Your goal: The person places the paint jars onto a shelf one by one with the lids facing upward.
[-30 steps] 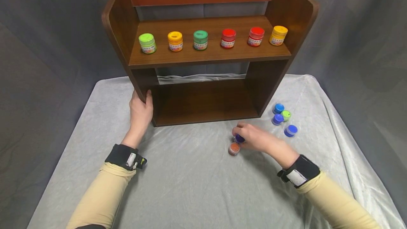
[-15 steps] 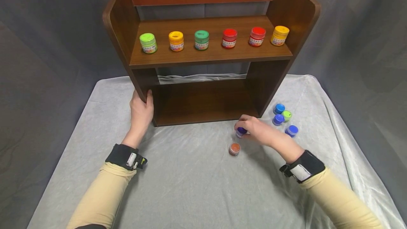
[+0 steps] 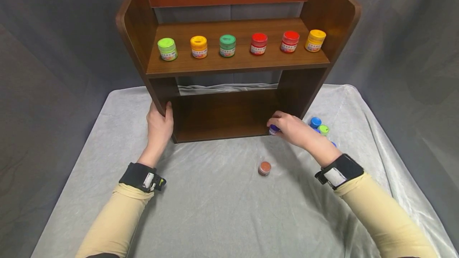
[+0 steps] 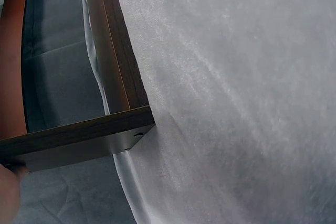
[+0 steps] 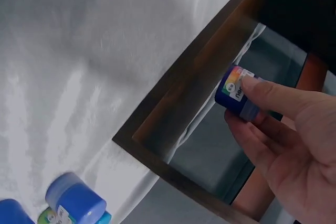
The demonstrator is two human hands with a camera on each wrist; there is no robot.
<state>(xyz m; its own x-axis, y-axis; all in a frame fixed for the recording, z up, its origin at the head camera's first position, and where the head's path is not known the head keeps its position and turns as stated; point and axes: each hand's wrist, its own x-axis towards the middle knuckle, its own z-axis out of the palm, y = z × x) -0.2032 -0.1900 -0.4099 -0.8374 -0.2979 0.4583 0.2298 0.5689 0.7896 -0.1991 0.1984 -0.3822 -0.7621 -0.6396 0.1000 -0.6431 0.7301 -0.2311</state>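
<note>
One right hand [image 3: 292, 128] pinches purple jar [image 5: 234, 94], wrist bent

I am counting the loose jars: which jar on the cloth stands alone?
The orange-brown jar; it stands alone mid-cloth, while the blue and green jars cluster right of the shelf.

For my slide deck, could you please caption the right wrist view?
Right hand pinches a blue paint jar at the wooden shelf's lower opening.

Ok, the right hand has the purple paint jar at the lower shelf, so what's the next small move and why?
Probably ease the purple paint jar further in and set it down on the lower shelf: the right hand pinches it at the shelf's front edge, while the left hand holds the shelf's side panel.
</note>
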